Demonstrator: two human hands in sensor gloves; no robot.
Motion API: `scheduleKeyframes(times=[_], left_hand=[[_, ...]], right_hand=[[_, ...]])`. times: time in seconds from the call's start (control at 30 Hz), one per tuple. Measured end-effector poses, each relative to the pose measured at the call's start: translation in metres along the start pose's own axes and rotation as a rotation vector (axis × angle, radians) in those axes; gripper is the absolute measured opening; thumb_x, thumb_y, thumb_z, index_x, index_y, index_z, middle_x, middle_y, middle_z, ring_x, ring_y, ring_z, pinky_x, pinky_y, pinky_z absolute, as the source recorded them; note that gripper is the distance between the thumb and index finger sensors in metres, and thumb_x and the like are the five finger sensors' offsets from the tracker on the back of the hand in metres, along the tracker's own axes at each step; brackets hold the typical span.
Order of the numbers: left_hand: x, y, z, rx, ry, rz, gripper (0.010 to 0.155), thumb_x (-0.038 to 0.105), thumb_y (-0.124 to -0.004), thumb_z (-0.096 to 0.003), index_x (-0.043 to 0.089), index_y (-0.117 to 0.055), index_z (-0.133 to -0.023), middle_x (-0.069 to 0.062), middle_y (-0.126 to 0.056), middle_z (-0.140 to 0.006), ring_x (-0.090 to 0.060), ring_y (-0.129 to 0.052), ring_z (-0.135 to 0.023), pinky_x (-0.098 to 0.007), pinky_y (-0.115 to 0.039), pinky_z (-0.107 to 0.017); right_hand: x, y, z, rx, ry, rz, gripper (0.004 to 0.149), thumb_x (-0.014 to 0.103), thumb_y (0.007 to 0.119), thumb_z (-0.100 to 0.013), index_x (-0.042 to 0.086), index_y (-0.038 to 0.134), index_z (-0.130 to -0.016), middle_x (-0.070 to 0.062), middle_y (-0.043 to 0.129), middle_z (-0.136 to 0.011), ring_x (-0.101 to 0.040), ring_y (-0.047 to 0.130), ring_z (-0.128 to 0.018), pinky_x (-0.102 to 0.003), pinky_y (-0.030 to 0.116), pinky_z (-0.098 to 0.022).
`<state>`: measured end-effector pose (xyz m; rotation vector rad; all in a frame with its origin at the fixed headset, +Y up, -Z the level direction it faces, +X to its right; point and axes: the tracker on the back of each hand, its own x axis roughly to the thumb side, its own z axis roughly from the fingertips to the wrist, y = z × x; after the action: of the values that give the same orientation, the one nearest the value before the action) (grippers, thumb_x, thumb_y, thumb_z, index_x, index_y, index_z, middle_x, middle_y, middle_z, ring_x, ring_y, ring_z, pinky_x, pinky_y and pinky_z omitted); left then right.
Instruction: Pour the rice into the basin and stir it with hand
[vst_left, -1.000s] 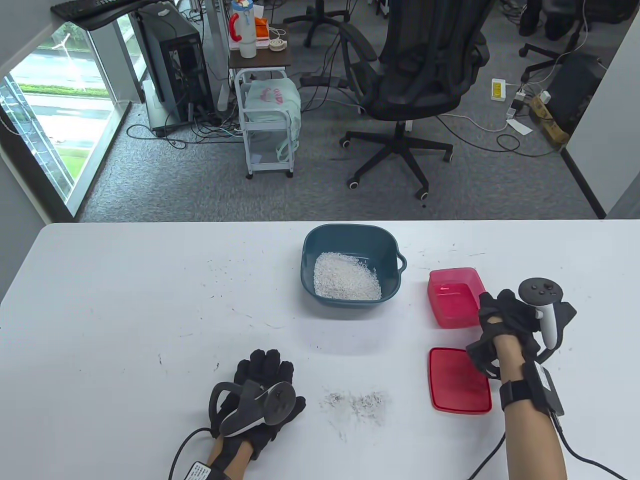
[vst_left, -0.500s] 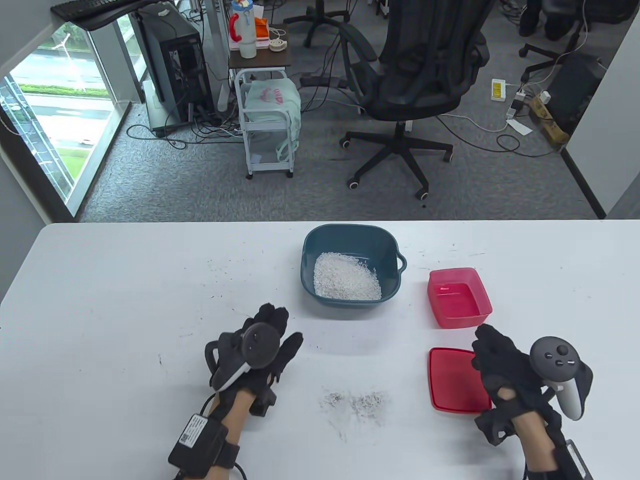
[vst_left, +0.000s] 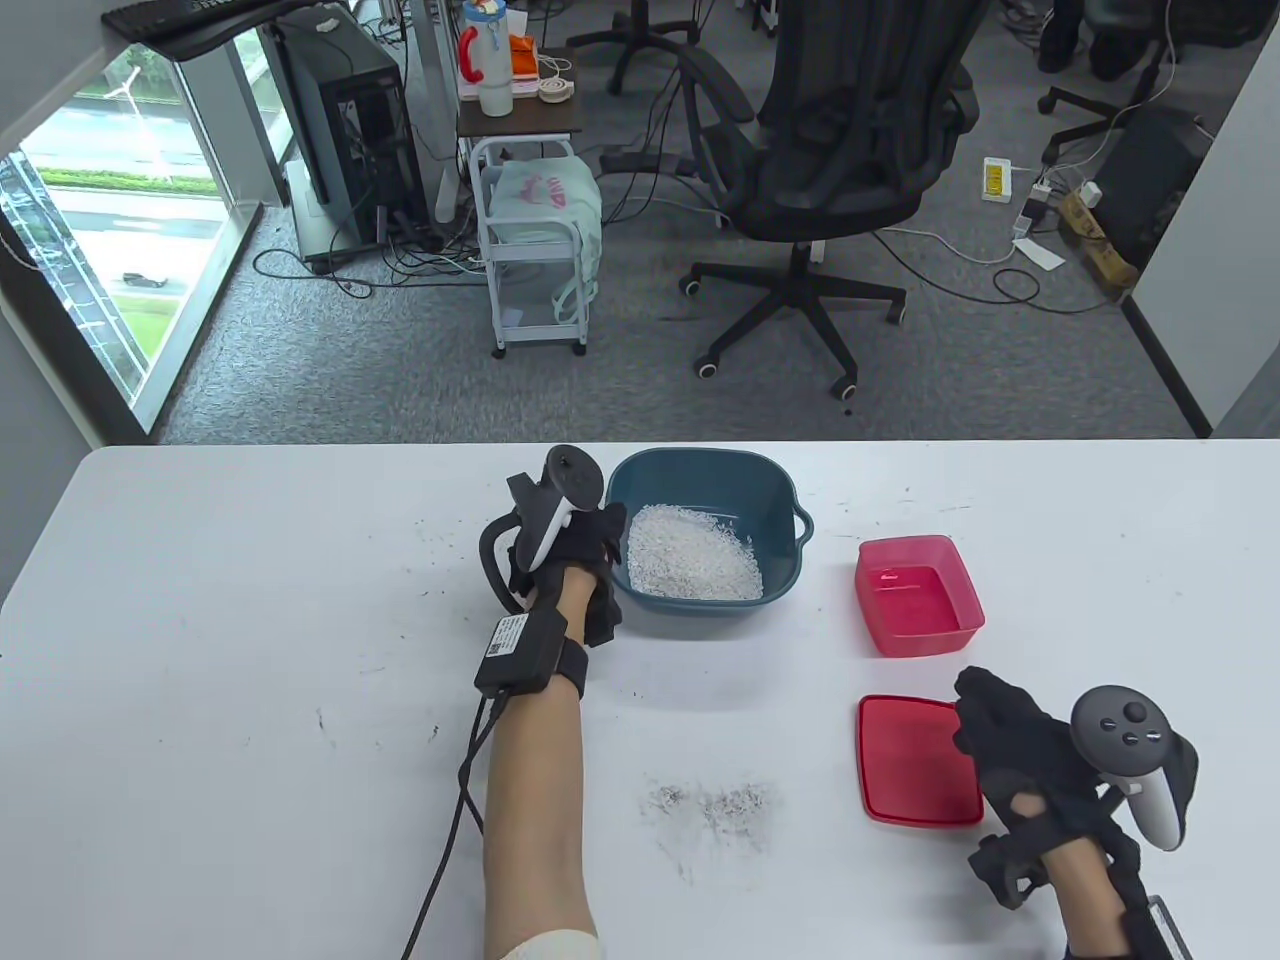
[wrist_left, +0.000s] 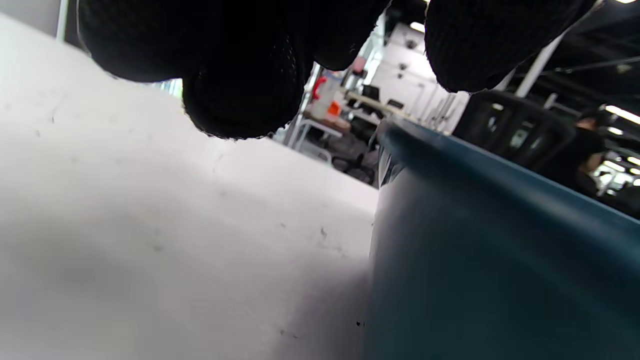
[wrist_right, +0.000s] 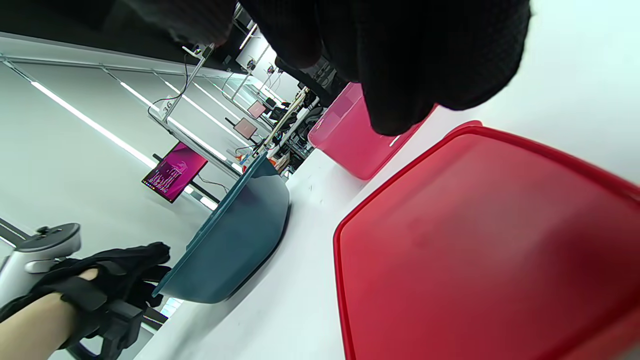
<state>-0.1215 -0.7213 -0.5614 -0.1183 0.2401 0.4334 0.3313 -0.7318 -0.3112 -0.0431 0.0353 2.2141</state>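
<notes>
A teal basin (vst_left: 700, 462) stands mid-table with a heap of white rice (vst_left: 690, 555) inside. My left hand (vst_left: 598, 538) is at its left rim, fingers outside the wall and thumb above the rim. In the left wrist view a gap shows between the fingers (wrist_left: 240, 75) and the basin (wrist_left: 500, 260). To the right stands an empty red container (vst_left: 918, 595), with its red lid (vst_left: 905, 765) lying flat nearer me. My right hand (vst_left: 1000, 725) hovers at the lid's right edge, fingers loosely curled, holding nothing. The right wrist view shows the lid (wrist_right: 490, 240), container (wrist_right: 345, 140) and basin (wrist_right: 235, 245).
A patch of dark specks (vst_left: 715, 805) marks the table in front of the basin. A cable (vst_left: 455, 800) trails from my left wrist toward the near edge. Beyond the table's far edge stand an office chair (vst_left: 830, 150) and a white cart (vst_left: 535, 240).
My left hand has travelled forward from the near table to the basin's left rim. My right hand left the red container and drew back over the lid's right edge.
</notes>
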Motion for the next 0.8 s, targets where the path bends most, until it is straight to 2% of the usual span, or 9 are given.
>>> scheduleKeyframes(times=[0.1,0.2,0.27,0.33,0.4,0.43,0.5,0.63,0.8], left_hand=[[-0.004,-0.012,-0.017,-0.147,0.009,0.077,0.072,0.051,-0.087,-0.0412,0.013,-0.075,-0.101,-0.021,-0.089,-0.095,-0.025,-0.105,-0.038,-0.035,-0.092,-0.02],[-0.008,-0.019,-0.026,-0.21,-0.006,0.137,0.061,0.046,-0.088,-0.0424,0.013,-0.085,-0.094,-0.02,-0.097,-0.087,-0.023,-0.108,-0.032,-0.034,-0.093,-0.017],[-0.009,-0.021,-0.028,-0.23,-0.019,0.228,0.055,0.038,-0.09,-0.0432,0.009,-0.086,-0.089,-0.022,-0.1,-0.081,-0.021,-0.11,-0.024,-0.032,-0.094,-0.01],[-0.012,-0.021,-0.028,-0.234,-0.054,0.234,0.052,0.034,-0.09,-0.0426,0.007,-0.086,-0.087,-0.023,-0.102,-0.078,-0.019,-0.112,-0.02,-0.03,-0.097,-0.007],[-0.017,-0.02,-0.023,-0.235,-0.077,0.355,0.053,0.03,-0.091,-0.0414,0.003,-0.084,-0.087,-0.027,-0.1,-0.076,-0.022,-0.113,-0.014,-0.03,-0.098,-0.003],[-0.019,-0.018,-0.018,-0.232,-0.094,0.418,0.054,0.027,-0.092,-0.041,0.001,-0.082,-0.088,-0.029,-0.098,-0.077,-0.024,-0.112,-0.011,-0.031,-0.097,0.0],[-0.022,-0.011,-0.007,-0.241,-0.143,0.402,0.056,0.025,-0.091,-0.041,0.0,-0.078,-0.09,-0.03,-0.096,-0.078,-0.022,-0.112,-0.008,-0.029,-0.098,0.002],[-0.035,0.01,0.03,-0.272,-0.228,0.477,0.06,0.025,-0.091,-0.0413,-0.001,-0.075,-0.093,-0.031,-0.094,-0.079,-0.02,-0.111,-0.005,-0.026,-0.097,0.005],[-0.059,0.028,0.098,-0.29,-0.3,0.56,0.065,0.024,-0.09,-0.042,-0.004,-0.07,-0.097,-0.033,-0.089,-0.084,-0.019,-0.111,-0.003,-0.025,-0.097,0.007]], right_hand=[[0.0,0.0,-0.001,0.005,0.004,-0.004,0.06,0.038,0.076,-0.038,0.003,0.077,-0.087,-0.03,0.078,-0.083,-0.05,0.098,-0.051,-0.061,0.082,-0.035],[0.0,0.002,-0.001,0.011,0.009,-0.002,0.06,0.038,0.076,-0.038,0.003,0.077,-0.087,-0.03,0.078,-0.083,-0.049,0.098,-0.051,-0.061,0.082,-0.035],[-0.001,0.005,-0.003,0.025,0.013,0.005,0.06,0.038,0.075,-0.038,0.003,0.077,-0.087,-0.03,0.078,-0.083,-0.049,0.098,-0.051,-0.061,0.082,-0.035],[-0.002,0.007,-0.003,0.03,0.022,0.016,0.06,0.038,0.075,-0.038,0.003,0.077,-0.087,-0.03,0.078,-0.083,-0.05,0.098,-0.051,-0.061,0.082,-0.036],[-0.003,0.008,-0.004,0.03,0.024,0.019,0.06,0.038,0.075,-0.038,0.003,0.078,-0.087,-0.03,0.078,-0.083,-0.05,0.098,-0.052,-0.061,0.082,-0.036],[-0.004,0.007,-0.004,0.033,0.027,0.019,0.06,0.038,0.075,-0.038,0.003,0.078,-0.087,-0.03,0.078,-0.083,-0.05,0.098,-0.052,-0.061,0.082,-0.036],[-0.005,0.006,-0.004,0.032,0.029,0.007,0.06,0.038,0.075,-0.038,0.003,0.078,-0.087,-0.03,0.078,-0.082,-0.05,0.098,-0.052,-0.061,0.082,-0.036],[-0.007,0.005,-0.003,0.037,0.024,-0.023,0.06,0.038,0.075,-0.038,0.003,0.078,-0.086,-0.03,0.079,-0.082,-0.05,0.098,-0.052,-0.061,0.082,-0.036],[-0.006,0.005,-0.003,0.06,0.01,-0.109,0.06,0.038,0.075,-0.038,0.003,0.078,-0.086,-0.03,0.079,-0.082,-0.05,0.098,-0.052,-0.061,0.082,-0.036]])
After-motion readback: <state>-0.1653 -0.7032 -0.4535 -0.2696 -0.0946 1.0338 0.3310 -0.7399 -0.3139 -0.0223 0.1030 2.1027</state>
